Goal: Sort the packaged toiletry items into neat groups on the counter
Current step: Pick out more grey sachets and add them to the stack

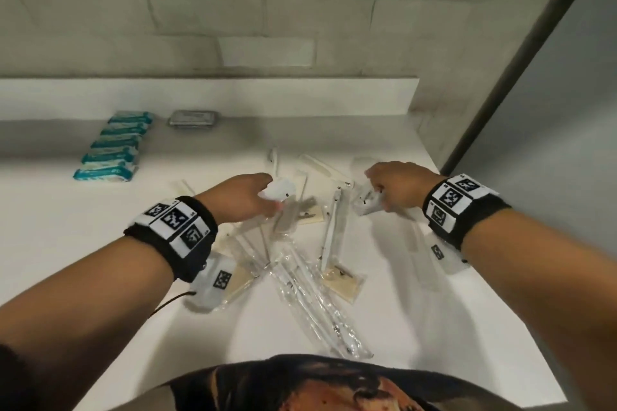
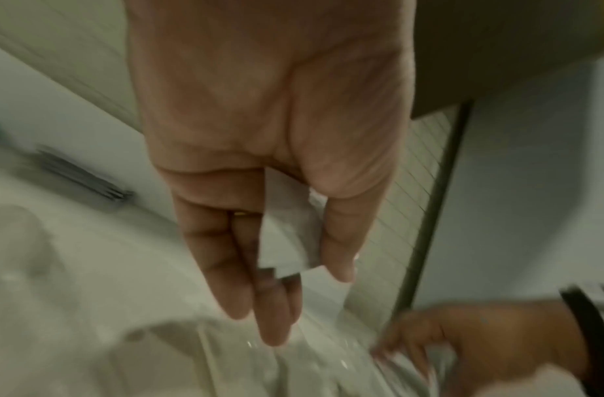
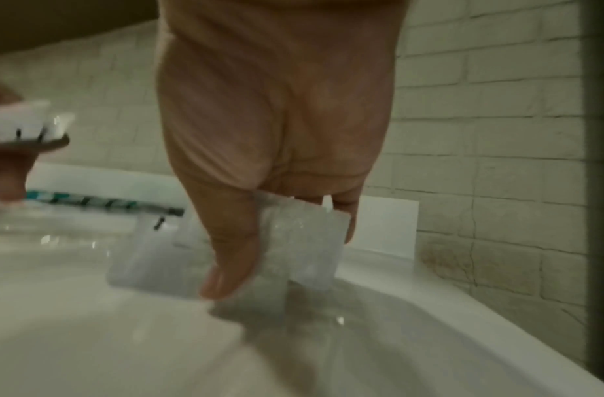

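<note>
A loose heap of clear-wrapped toiletry items lies mid-counter: long white pieces and small beige flat packets. My left hand hovers over the heap's far left, pinching a small white packet between thumb and fingers; the left wrist view shows that packet in the pinch. My right hand is at the heap's far right, gripping a clear flat packet, which the right wrist view shows as a frosted packet under the thumb. Several teal-and-white packs lie in a neat row at the far left.
A small grey tin sits by the white backsplash ledge. A tiled wall rises behind. The counter's right edge borders a grey panel and dark post. My torso is at the counter's near edge.
</note>
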A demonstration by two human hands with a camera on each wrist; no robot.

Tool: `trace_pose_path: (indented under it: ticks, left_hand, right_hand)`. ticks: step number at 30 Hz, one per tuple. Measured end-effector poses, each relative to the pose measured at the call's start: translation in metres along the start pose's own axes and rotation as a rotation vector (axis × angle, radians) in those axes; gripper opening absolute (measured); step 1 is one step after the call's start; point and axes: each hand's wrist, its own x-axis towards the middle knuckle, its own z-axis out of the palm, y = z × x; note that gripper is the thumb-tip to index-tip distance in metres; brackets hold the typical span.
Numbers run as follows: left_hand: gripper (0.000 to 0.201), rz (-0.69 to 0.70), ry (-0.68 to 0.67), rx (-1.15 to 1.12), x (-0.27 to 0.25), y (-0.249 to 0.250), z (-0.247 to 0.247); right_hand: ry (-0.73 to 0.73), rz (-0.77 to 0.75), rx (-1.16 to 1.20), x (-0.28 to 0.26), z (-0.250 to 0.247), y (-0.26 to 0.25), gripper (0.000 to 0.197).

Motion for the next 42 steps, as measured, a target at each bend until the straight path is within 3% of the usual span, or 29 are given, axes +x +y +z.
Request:
trace_pose_path:
  ticks: [1, 4, 7, 9, 11, 13, 16, 18, 20, 21, 24, 27, 29, 32, 35, 39, 42]
  left_hand:
    - [0.022, -0.027, 0.036, -0.108, -0.003, -0.007, -0.006]
    - [0.020, -0.123, 0.160, -0.254, -0.013, -0.039, -0.025]
    - [0.018, -0.154, 0.162, 0.025, -0.026, -0.071, -0.038]
    - [0.022, -0.132, 0.107, 0.199, -0.035, -0.083, -0.037]
    - [0.023, -0.132, 0.077, 0.193, -0.042, -0.087, -0.034]
    - [0.020, -0.153, 0.099, 0.077, -0.046, -0.092, -0.030]
    - [0.024, -0.159, 0.211, -0.308, -0.057, -0.102, -0.026]
    - [0.030, -0.155, 0.305, -0.520, -0.064, -0.103, -0.027]
    - [0.033, -0.122, 0.334, -0.819, -0.071, -0.102, -0.027]
    - [0.032, -0.087, 0.317, -0.983, -0.073, -0.100, -0.027]
    - [0.033, 0.035, 0.197, -1.267, -0.074, -0.083, -0.022]
    - [0.036, 0.163, 0.087, -1.394, -0.075, -0.053, -0.019]
    - [0.044, 0.240, 0.045, -1.450, -0.078, -0.038, -0.020]
    - [0.047, 0.350, 0.066, -1.332, -0.084, -0.034, -0.018]
    - [0.032, 0.262, 0.186, -1.341, -0.090, -0.040, -0.021]
    - [0.026, 0.186, 0.259, -1.410, -0.098, -0.056, -0.032]
    - [0.030, 0.199, 0.217, -1.408, -0.107, -0.063, -0.039]
  right_hand:
    - [0.017, -0.016, -0.003, 0.006, 0.004, 0.000, 0.024]
    - [0.033, -0.042, 0.017, 0.019, 0.018, 0.003, 0.039]
    - [-0.019, -0.059, 0.071, 0.026, 0.021, 0.002, 0.052]
    - [-0.056, -0.056, 0.026, 0.029, 0.021, 0.000, 0.043]
    - [-0.081, -0.050, -0.050, 0.029, 0.021, -0.002, 0.025]
    - [-0.069, -0.049, -0.080, 0.028, 0.024, -0.001, 0.020]
    - [-0.084, 0.026, -0.084, 0.014, 0.012, -0.006, 0.012]
    - [-0.046, 0.110, -0.018, 0.004, -0.006, -0.008, 0.027]
    - [0.068, 0.177, 0.236, -0.010, -0.029, -0.021, 0.037]
    - [0.123, 0.163, 0.427, -0.017, -0.039, -0.033, 0.031]
    - [0.085, -0.053, 0.883, -0.042, -0.063, -0.089, 0.015]
    - [-0.092, -0.309, 1.076, -0.060, -0.072, -0.149, 0.011]
    - [-0.124, -0.365, 1.093, -0.060, -0.071, -0.176, 0.011]
    - [-0.120, -0.344, 1.139, -0.057, -0.068, -0.200, 0.020]
    - [-0.080, -0.281, 1.178, -0.057, -0.065, -0.212, 0.036]
    - [0.113, -0.192, 1.253, -0.055, -0.065, -0.225, 0.025]
    - [0.189, -0.202, 1.163, -0.057, -0.065, -0.237, 0.019]
